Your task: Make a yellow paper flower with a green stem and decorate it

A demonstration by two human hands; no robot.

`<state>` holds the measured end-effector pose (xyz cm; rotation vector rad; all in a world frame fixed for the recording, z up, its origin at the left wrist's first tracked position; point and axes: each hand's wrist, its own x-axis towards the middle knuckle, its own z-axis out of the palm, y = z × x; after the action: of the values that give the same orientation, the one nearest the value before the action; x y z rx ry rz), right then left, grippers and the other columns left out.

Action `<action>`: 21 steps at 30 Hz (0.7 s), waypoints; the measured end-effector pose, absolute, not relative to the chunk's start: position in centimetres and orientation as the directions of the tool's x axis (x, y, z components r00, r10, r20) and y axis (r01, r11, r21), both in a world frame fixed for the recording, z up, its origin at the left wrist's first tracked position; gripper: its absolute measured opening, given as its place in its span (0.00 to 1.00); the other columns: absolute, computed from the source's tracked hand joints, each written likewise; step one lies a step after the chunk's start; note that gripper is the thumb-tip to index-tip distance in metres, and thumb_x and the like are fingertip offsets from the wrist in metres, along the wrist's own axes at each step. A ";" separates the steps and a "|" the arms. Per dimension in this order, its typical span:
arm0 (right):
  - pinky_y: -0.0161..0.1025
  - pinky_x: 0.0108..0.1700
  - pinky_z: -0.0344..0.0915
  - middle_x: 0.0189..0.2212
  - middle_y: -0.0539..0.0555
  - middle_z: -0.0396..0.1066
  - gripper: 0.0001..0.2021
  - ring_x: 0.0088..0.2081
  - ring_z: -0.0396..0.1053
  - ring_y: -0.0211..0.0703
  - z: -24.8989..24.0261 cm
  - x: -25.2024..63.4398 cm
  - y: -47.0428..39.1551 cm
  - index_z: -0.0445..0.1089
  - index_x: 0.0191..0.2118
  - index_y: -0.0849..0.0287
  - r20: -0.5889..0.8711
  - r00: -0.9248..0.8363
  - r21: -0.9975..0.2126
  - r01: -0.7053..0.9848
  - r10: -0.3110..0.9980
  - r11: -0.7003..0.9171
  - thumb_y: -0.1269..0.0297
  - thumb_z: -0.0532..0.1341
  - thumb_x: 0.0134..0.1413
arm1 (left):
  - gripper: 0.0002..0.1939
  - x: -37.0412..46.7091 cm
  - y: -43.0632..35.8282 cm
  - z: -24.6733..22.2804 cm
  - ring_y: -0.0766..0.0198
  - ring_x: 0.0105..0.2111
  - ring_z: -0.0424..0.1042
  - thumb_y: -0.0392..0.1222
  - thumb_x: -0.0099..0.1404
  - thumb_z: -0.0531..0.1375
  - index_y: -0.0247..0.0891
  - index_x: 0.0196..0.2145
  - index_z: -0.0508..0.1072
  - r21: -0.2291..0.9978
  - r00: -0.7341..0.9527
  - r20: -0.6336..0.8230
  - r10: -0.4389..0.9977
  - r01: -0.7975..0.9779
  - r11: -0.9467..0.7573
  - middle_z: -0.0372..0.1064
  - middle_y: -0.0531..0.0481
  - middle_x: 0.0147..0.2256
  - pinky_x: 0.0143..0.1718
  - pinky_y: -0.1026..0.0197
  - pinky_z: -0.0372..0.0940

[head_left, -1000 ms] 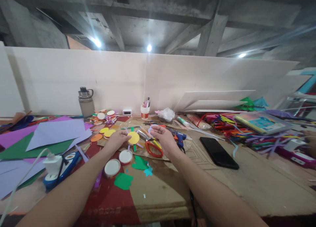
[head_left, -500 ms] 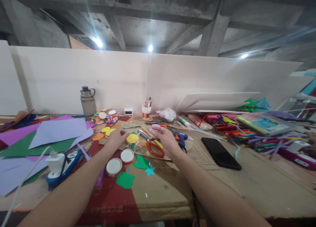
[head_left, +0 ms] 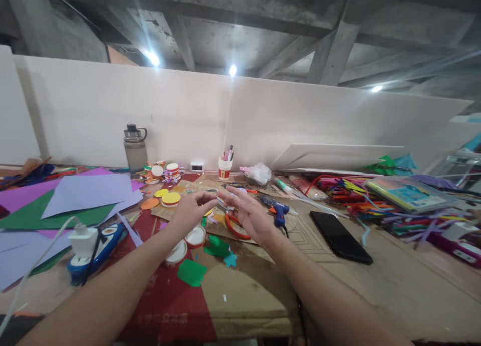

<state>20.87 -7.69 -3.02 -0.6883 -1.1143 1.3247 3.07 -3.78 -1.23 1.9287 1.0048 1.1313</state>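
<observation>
My left hand [head_left: 193, 210] is over the middle of the cardboard, thumb and fingers stretched to the right and slightly apart, with nothing visible in it. My right hand [head_left: 250, 214] reaches in from the other side, fingers extended, its tips close to the left fingertips. Beneath the right hand lie scissors with red handles [head_left: 235, 227], their blades mostly covered. Partly hidden under the left hand is a yellow-topped disc. Two white-topped round pieces with red rims [head_left: 195, 236] sit below the left wrist, beside green paper scraps [head_left: 192, 272] and a blue paper star [head_left: 230, 259].
A blue glue gun [head_left: 280, 214] and a black phone [head_left: 340, 237] lie to the right. At left are coloured paper sheets [head_left: 86, 195] and a blue power strip [head_left: 95, 255]. A bottle [head_left: 136, 150] and a paper cup of pens [head_left: 225, 167] stand behind.
My hands have come together, the left moving right over the yellow-topped disc and the right moving left over the scissors. The view has shifted slightly.
</observation>
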 end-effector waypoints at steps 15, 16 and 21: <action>0.50 0.59 0.59 0.54 0.56 0.71 0.29 0.57 0.66 0.47 -2.8 19.7 -9.0 0.66 0.54 0.49 0.289 -0.204 -0.930 -0.291 0.935 0.224 0.56 0.71 0.43 | 0.09 2.9 -3.7 -1.4 0.59 0.28 0.68 0.48 0.57 0.61 0.40 0.27 0.75 0.756 0.247 0.458 0.854 0.398 -0.521 0.73 0.50 0.26 0.32 0.60 0.58; 0.49 0.59 0.59 0.54 0.56 0.71 0.29 0.56 0.66 0.47 -2.8 19.7 -9.0 0.66 0.53 0.48 0.296 -0.203 -0.928 -0.293 0.933 0.230 0.57 0.71 0.44 | 0.08 2.9 -3.7 -1.4 0.60 0.28 0.68 0.46 0.57 0.61 0.40 0.27 0.76 0.740 0.258 0.471 0.843 0.405 -0.537 0.73 0.50 0.26 0.33 0.60 0.57; 0.49 0.60 0.56 0.54 0.56 0.71 0.27 0.58 0.64 0.48 -2.9 19.7 -8.8 0.66 0.53 0.50 0.320 -0.215 -0.921 -0.300 0.923 0.249 0.57 0.69 0.45 | 0.07 2.7 -3.7 -1.3 0.62 0.26 0.65 0.41 0.57 0.58 0.40 0.25 0.75 0.712 0.296 0.502 0.812 0.391 -0.583 0.70 0.52 0.24 0.31 0.61 0.56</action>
<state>19.67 -8.76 -2.94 -0.6592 -1.3125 1.2842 2.68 -3.68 -1.26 2.1115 1.0721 1.2235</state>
